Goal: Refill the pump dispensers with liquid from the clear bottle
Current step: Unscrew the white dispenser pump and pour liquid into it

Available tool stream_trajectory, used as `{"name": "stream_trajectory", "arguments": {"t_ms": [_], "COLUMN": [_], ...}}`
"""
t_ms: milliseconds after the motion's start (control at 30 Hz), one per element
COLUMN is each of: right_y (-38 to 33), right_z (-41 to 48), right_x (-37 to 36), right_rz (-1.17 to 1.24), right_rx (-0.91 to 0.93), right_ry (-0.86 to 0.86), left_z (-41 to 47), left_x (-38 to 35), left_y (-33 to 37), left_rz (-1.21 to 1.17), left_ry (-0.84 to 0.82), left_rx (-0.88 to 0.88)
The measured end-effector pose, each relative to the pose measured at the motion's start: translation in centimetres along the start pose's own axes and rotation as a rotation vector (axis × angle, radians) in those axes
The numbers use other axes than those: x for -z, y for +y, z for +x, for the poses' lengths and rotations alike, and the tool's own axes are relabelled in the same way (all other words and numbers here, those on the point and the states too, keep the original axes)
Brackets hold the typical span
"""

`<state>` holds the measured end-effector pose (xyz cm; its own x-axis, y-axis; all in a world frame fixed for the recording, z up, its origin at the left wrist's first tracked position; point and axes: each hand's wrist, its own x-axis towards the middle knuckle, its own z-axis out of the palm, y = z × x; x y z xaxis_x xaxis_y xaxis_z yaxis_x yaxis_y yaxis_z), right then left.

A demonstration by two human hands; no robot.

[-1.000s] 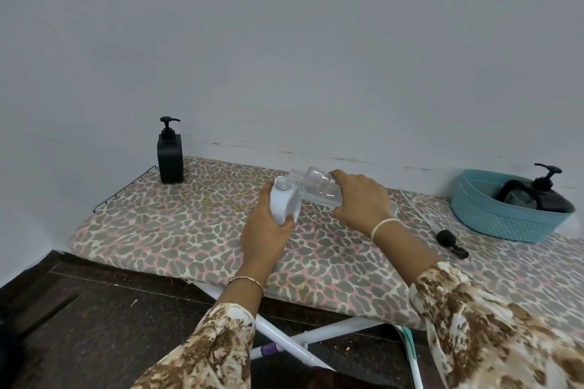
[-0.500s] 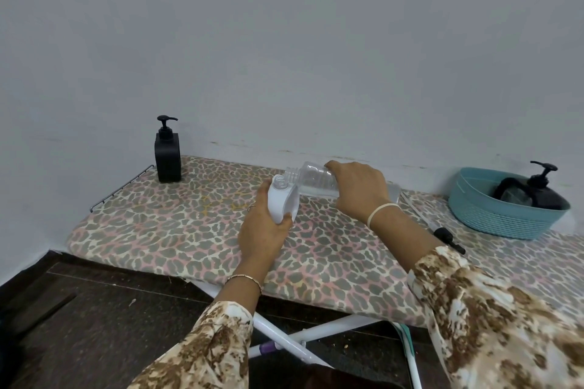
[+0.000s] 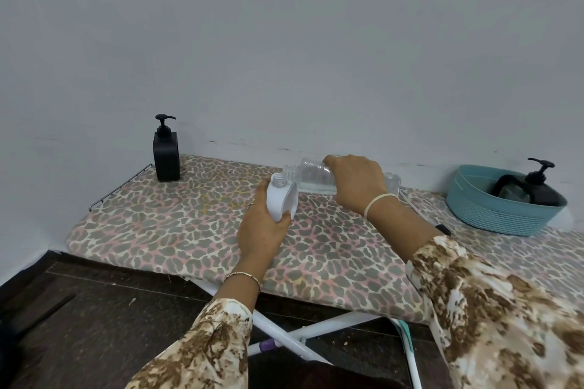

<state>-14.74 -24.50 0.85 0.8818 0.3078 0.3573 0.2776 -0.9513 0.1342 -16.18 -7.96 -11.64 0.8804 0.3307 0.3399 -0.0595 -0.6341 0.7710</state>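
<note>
No text, label or number can be read on anything here.

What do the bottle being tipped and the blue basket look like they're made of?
The clear bottle looks like thin glossy plastic: see-through, with ridged threads at the neck. The blue basket looks like matte moulded plastic with a slotted, woven-style wall.

dispenser (image 3: 166, 156) is placed at far left of board (image 3: 189, 230) | basket (image 3: 502, 208) at right, a pump bottle (image 3: 542, 186) inside | held bottles between them
</note>
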Motion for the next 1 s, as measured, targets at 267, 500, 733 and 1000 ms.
{"name": "stream_trajectory", "arguments": {"t_ms": [267, 500, 733, 1000], "right_y": [-0.2, -0.2, -0.3, -0.4], "right_z": [0.2, 0.4, 0.4, 0.2], "right_x": [0.4, 0.7, 0.9, 1.1], "right_rz": [-0.023, -0.025, -0.026, -0.016], "right_rx": [0.022, 0.027, 0.028, 0.027], "right_ry": [-0.022, -0.03, -0.047, -0.053], "left_z": [0.1, 0.3, 0.4, 0.6], "left_x": [0.1, 0.2, 0.4, 0.7], "left_y": [-0.3, -0.4, -0.5, -0.8], "left_rz": [-0.011, -0.007, -0.023, -0.035], "left_ry": [-0.003, -0.027, -0.038, -0.066], "left_rx": [-0.021, -0.016, -0.033, -0.067]}}
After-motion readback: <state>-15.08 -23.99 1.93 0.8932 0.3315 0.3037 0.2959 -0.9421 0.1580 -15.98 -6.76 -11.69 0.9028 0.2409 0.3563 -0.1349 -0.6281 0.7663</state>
